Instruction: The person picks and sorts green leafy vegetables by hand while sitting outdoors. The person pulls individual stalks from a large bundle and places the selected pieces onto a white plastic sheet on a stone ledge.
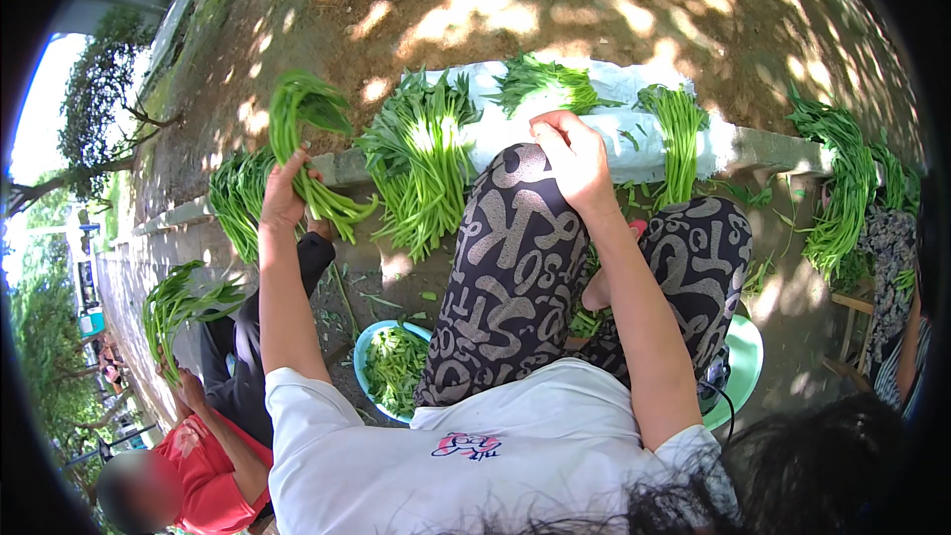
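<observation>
My left hand is raised at the left, fingers wrapped round a bunch of water spinach with long green stems and drooping leaves. Over my left knee, my right hand is closed with thumb and forefinger together; whatever they pinch, if anything, cannot be made out. Just beyond its fingertips, a smaller heap of water spinach lies on a white sack. A large pile of water spinach lies left of my knee, and a narrower bundle of water spinach hangs over the sack's near edge.
A blue basin of cut greens stands left of my legs, a pale green basin on the right. At the left, a person in red holds greens. Another person sits far right. A low concrete ledge runs across.
</observation>
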The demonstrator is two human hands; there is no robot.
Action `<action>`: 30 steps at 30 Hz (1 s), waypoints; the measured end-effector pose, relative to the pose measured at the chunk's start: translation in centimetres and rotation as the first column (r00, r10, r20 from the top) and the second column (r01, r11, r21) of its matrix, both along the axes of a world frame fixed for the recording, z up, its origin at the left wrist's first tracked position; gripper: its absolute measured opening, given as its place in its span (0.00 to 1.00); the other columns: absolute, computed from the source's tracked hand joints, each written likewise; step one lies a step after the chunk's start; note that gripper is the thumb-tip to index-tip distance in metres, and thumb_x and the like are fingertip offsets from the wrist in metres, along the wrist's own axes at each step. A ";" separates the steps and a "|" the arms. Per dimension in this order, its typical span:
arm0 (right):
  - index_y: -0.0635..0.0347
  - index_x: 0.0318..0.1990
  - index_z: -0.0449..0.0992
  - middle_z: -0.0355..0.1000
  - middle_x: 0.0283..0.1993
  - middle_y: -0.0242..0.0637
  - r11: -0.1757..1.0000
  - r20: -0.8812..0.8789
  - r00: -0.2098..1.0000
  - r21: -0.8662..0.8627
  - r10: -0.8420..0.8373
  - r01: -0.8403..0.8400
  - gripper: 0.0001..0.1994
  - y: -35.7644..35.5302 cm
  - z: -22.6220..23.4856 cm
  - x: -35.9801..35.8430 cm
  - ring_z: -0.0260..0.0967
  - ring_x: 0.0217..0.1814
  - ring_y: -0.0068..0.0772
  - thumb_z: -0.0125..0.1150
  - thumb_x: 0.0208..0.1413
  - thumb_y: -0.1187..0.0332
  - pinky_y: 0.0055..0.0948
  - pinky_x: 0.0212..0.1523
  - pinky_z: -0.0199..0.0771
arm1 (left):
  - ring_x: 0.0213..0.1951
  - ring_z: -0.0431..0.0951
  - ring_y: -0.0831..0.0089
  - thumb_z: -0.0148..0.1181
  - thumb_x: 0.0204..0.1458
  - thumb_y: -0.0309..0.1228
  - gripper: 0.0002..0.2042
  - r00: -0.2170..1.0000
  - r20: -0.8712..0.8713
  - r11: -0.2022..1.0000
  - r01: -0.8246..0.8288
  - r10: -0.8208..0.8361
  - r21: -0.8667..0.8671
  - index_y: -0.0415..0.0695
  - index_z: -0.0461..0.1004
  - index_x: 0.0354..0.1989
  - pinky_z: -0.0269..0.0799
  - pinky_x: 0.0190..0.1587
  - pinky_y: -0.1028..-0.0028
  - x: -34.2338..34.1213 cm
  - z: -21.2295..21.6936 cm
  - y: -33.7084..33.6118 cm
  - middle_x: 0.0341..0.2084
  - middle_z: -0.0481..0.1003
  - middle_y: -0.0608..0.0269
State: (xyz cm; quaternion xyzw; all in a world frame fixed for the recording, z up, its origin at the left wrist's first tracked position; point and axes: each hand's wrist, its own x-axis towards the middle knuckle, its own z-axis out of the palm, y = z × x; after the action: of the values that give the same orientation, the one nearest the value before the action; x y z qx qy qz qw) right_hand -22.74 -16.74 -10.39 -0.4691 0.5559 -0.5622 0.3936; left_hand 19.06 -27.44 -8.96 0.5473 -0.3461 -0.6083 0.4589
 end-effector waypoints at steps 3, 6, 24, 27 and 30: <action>0.68 0.36 0.75 0.74 0.28 0.40 1.000 -0.030 1.000 -0.010 -0.006 0.006 0.10 0.0 -0.1 0.0 0.70 0.30 0.27 0.56 0.55 0.68 0.25 0.35 0.70 | 0.27 0.73 0.74 0.61 0.53 0.33 0.14 0.995 -0.080 0.994 0.047 -0.055 -0.096 0.42 0.70 0.46 0.74 0.35 0.66 0.0 3.5 -1.6 0.28 0.71 0.66; 0.68 0.35 0.75 0.74 0.29 0.41 1.000 -0.018 1.000 -0.027 -0.008 0.007 0.10 0.0 -0.2 0.2 0.71 0.30 0.28 0.55 0.55 0.68 0.26 0.35 0.70 | 0.27 0.73 0.73 0.62 0.52 0.34 0.16 0.983 -0.036 0.971 0.173 -0.181 -0.165 0.41 0.70 0.46 0.74 0.36 0.66 -1.4 7.6 -2.4 0.28 0.72 0.67; 0.62 0.52 0.67 0.66 0.35 0.36 0.960 0.146 0.985 -0.250 -0.088 0.123 0.21 2.9 6.7 -2.1 0.65 0.31 0.27 0.63 0.49 0.72 0.27 0.34 0.70 | 0.28 0.75 0.74 0.63 0.49 0.34 0.19 0.657 0.066 0.642 0.751 -0.751 -0.154 0.36 0.71 0.46 0.74 0.36 0.71 -24.2 21.8 7.9 0.27 0.73 0.64; 0.64 0.48 0.69 0.63 0.34 0.37 0.894 0.094 0.935 -0.274 -0.343 0.355 0.20 2.9 5.9 -3.4 0.60 0.28 0.28 0.64 0.47 0.69 0.29 0.32 0.67 | 0.29 0.76 0.73 0.66 0.47 0.37 0.20 0.618 0.052 0.611 0.784 -0.784 -0.108 0.36 0.73 0.44 0.74 0.33 0.72 -26.6 21.1 10.3 0.27 0.74 0.64; 0.65 0.41 0.74 0.68 0.33 0.30 0.895 -0.069 0.943 -0.345 -0.325 0.283 0.12 3.6 5.4 -5.3 0.62 0.30 0.18 0.64 0.51 0.71 0.20 0.30 0.65 | 0.25 0.73 0.74 0.69 0.45 0.42 0.24 0.675 -0.014 0.672 0.733 -0.738 -0.104 0.36 0.72 0.43 0.73 0.33 0.71 -28.3 20.3 12.7 0.24 0.73 0.65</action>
State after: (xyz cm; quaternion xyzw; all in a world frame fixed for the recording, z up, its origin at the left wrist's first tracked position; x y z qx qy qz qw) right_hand -28.00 -13.11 -4.96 -0.4699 0.5435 -0.6715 0.1810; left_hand -9.20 -14.75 11.34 0.3238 -0.5511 -0.7402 0.2087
